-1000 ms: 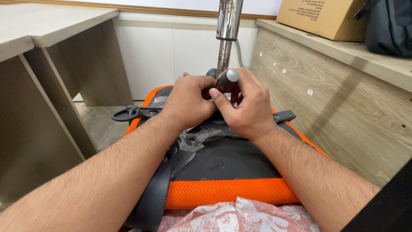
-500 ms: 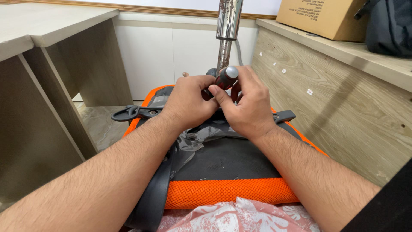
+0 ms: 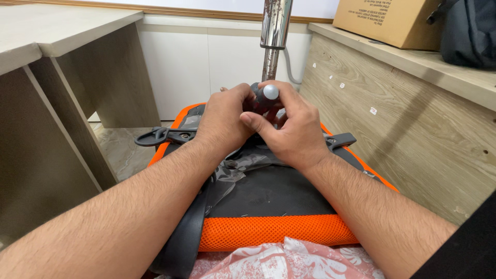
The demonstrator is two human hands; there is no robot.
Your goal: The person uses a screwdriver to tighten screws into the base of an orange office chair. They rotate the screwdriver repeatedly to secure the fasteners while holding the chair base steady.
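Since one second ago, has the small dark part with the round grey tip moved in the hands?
Yes. The dark part with the grey tip has swung up, toward the metal post behind it, held by both the left hand and right hand.

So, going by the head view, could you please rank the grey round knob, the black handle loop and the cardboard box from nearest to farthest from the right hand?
1. Grey round knob: at the right hand fingers.
2. Black handle loop: left, beyond the left hand.
3. Cardboard box: on the shelf, upper right.

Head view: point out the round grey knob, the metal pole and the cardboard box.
round grey knob (image 3: pixel 270 92), head view, its rounded top.
metal pole (image 3: pixel 274 31), head view, its shiny upper sleeve.
cardboard box (image 3: pixel 387 20), head view, its front face.
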